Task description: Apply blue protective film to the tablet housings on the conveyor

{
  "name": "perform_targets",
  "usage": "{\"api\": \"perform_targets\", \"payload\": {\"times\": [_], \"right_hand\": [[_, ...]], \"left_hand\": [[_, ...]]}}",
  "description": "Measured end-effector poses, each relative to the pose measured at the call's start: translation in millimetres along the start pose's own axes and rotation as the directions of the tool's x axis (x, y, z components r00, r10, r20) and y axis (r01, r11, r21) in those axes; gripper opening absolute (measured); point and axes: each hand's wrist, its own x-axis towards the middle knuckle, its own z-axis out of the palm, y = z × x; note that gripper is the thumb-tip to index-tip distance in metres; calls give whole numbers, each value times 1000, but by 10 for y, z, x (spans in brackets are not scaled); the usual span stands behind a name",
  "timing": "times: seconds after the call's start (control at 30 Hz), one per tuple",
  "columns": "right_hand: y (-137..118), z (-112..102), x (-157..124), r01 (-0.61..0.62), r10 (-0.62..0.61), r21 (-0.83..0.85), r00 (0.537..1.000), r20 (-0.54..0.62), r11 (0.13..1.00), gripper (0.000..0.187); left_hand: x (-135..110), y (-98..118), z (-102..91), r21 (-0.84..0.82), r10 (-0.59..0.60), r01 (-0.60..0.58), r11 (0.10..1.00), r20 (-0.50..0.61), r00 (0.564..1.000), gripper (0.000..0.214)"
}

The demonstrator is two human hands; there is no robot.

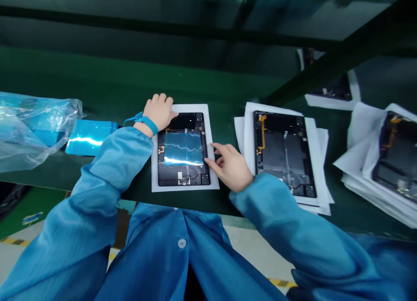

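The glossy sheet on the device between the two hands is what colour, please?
The sheet is blue, seen best in the head view.

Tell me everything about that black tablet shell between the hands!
The black tablet shell lies flat, open side up, on a white sheet. Shiny blue film covers its middle; orange flex cable shows left, a small circuit board below. The left hand covers its top-left corner; the right hand overlaps its right edge.

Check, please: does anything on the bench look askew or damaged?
White sheets under the device just right of the right hand fan out unevenly, their corners misaligned; I see no spill or clear damage.
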Motion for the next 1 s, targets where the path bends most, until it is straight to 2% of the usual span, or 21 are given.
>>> {"api": "perform_targets", "payload": {"times": [0.1,0.2,0.27,0.37,0.43,0.47,0.53,0.57,0.6,0.7,0.8,0.87,0.9,0.93,1.0], "right_hand": [[-13,73,53,-171,173,131,985,-4,977,49],[-30,92,76,-292,297,244,955,20,925,53],[-57,84,74,-294,298,264,954,23,919,48],[-121,56,127,-243,240,262,970,41,934,28],[-151,29,305,-214,211,252,977,37,944,34],[-155,16,462,-207,208,244,978,23,948,37],[-142,-8,915,-213,223,219,975,-20,952,36],[-129,-19,1197,-226,240,203,970,-45,953,34],[-116,-30,1499,-247,263,186,963,-66,951,33],[-110,-65,2374,-319,337,143,934,-119,937,31],[-175,-94,2947,-368,381,112,916,-128,923,29],[-218,-129,3075,-386,395,90,910,-129,918,30],[-220,-164,3055,-387,394,80,910,-130,919,32],[-201,-217,2976,-383,390,72,911,-131,921,34],[-93,-393,2642,-357,363,70,925,-113,931,40]], "left_hand": [[58,-74,42,-29,90,-88,996,63,994,29],[-18,-130,-34,-33,139,-139,990,13,990,28],[-88,-154,-134,-28,134,-136,990,-63,989,32],[-190,-194,-352,-45,89,-101,994,-224,971,36],[-263,-230,-505,-89,-8,-28,996,-378,926,35],[-307,-247,-565,-125,-78,23,992,-457,886,37],[-422,-268,-618,-209,-197,92,974,-566,800,48],[-491,-268,-603,-245,-222,93,965,-579,785,51],[-565,-260,-559,-272,-219,73,960,-562,798,50],[-767,-205,-288,-320,-141,-4,947,-427,893,40],[-864,-167,33,-329,-78,-30,944,-309,948,35],[-869,-181,185,-324,-41,-48,945,-260,965,35],[-862,-198,233,-324,-26,-57,944,-244,969,35],[-852,-219,263,-327,-14,-64,943,-231,973,36],[-832,-253,276,-337,-8,-65,939,-210,978,38]]}}
